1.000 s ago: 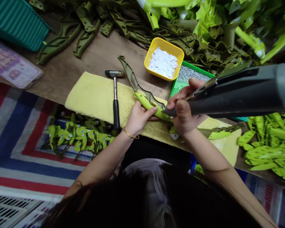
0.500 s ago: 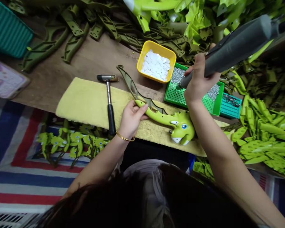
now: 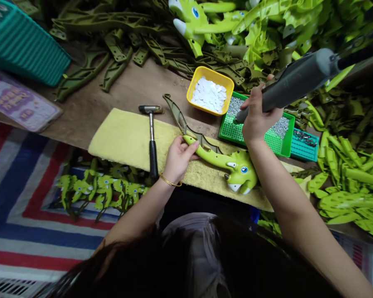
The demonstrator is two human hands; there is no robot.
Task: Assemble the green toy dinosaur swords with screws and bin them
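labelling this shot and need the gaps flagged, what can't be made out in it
Head view: part of the green tray, hidden by the right hand.
Head view: whether the dark tool's tip touches anything, too small to tell.
Head view: part of the left hand, hidden by the lime-green toy.
Head view: the rest of the teal bin, cut off by the left and top edges.

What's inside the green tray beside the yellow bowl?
In the green tray, small silvery pieces, probably screws, show on both sides of the right hand. Whatever lies beneath the hand and power screwdriver is covered.
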